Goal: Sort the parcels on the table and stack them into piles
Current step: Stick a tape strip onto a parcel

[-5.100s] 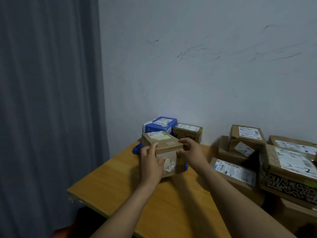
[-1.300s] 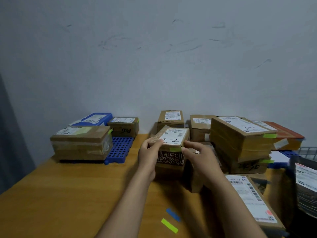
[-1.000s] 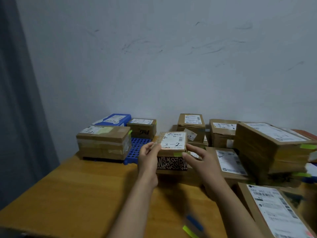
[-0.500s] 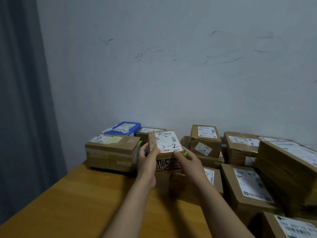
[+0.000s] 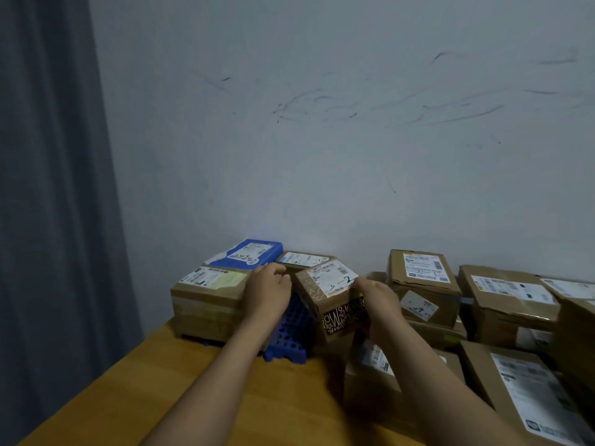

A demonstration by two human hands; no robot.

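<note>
The light is dim and cool, giving everything a bluish-grey cast. It falls softly and evenly, and its source cannot be told. The wall (image 5: 354, 140) is the brightest area, and the curtain (image 5: 48, 204) at the left is darker. Deep shadow pools under the patterned box (image 5: 338, 304) and in the gaps between the parcels (image 5: 502, 294) at the right. The table (image 5: 145, 397) darkens toward its right. Detail is soft throughout, and the print on the labels (image 5: 421, 267) is smeared. At the near right edge the parcels stretch and lean.

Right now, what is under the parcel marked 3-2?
The parcel is tilted between left hand and right hand. A blue plastic grid shows below its left edge, a labelled cardboard box below its right; what lies directly beneath is covered.
</note>
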